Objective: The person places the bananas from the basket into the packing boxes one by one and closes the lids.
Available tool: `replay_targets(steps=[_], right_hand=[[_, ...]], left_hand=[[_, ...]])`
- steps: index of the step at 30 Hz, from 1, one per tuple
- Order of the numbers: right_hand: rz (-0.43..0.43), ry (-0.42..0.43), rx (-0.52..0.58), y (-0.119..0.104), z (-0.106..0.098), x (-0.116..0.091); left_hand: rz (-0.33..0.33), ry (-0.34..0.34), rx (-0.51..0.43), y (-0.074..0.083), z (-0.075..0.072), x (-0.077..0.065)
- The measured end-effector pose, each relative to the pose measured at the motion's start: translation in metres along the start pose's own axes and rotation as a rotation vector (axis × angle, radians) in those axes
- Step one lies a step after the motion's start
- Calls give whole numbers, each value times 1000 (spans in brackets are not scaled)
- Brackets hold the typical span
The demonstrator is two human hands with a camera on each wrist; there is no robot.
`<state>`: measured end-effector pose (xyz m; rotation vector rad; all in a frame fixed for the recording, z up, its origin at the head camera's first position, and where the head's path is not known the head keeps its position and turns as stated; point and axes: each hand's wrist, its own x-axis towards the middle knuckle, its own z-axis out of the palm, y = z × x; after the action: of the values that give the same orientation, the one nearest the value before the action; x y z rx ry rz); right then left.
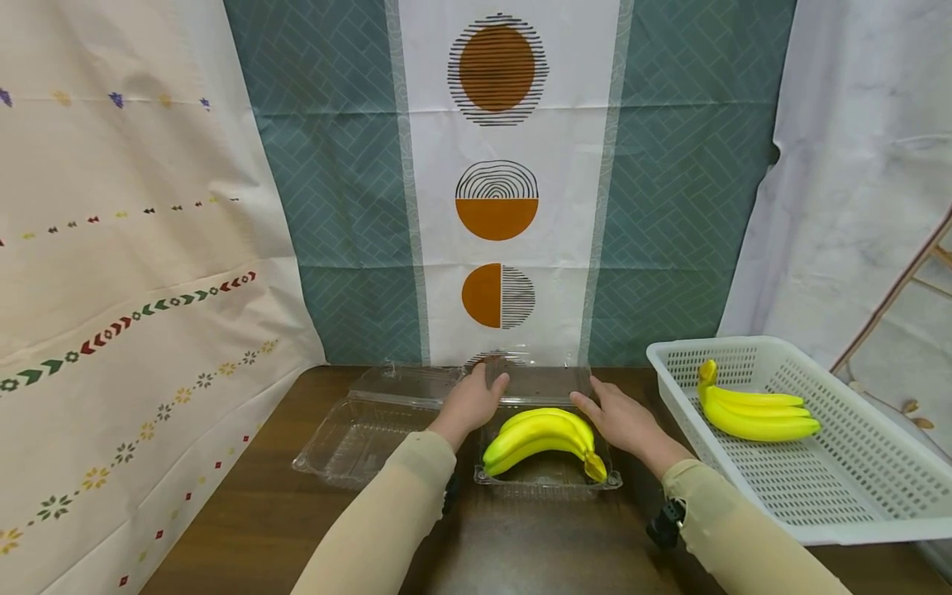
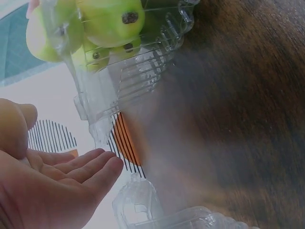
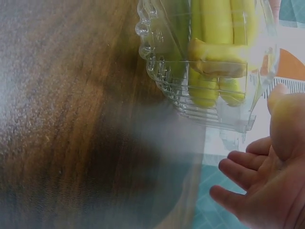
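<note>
A bunch of yellow bananas (image 1: pixel 539 442) lies in a clear plastic clamshell box (image 1: pixel 546 490) on the table, its raised lid (image 1: pixel 539 382) standing up at the back. My left hand (image 1: pixel 472 405) is at the left edge of that lid, fingers stretched out and thumb apart in the left wrist view. At the lid's right edge is my right hand (image 1: pixel 617 417), its fingers loosely extended beside the box wall in the right wrist view. The banana tips (image 2: pixel 128 18) show through the plastic on the left side, the stem (image 3: pixel 219 57) on the right.
Left of the box sits another clear clamshell (image 1: pixel 357 438) with its lid up. A white perforated basket (image 1: pixel 833 487) on the right holds one more bunch of bananas (image 1: pixel 759 413). A patterned curtain (image 1: pixel 349 207) hangs behind the dark wooden table (image 1: pixel 245 496).
</note>
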<state>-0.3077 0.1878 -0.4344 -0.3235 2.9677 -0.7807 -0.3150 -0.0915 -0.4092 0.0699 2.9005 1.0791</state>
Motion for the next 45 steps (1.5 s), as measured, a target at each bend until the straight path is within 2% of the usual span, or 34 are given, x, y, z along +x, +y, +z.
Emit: replay_targets(steps=[12, 20, 32, 45], right_hand=[[1, 36, 1, -2, -6, 1], [-1, 51, 18, -7, -12, -1], [-11, 69, 26, -8, -17, 1], [-11, 91, 14, -13, -26, -3]], left_hand=[[20, -2, -61, 2, -6, -1], [50, 14, -61, 3, -11, 0], [26, 11, -114, 5, -13, -1], [60, 29, -135, 8, -19, -6]])
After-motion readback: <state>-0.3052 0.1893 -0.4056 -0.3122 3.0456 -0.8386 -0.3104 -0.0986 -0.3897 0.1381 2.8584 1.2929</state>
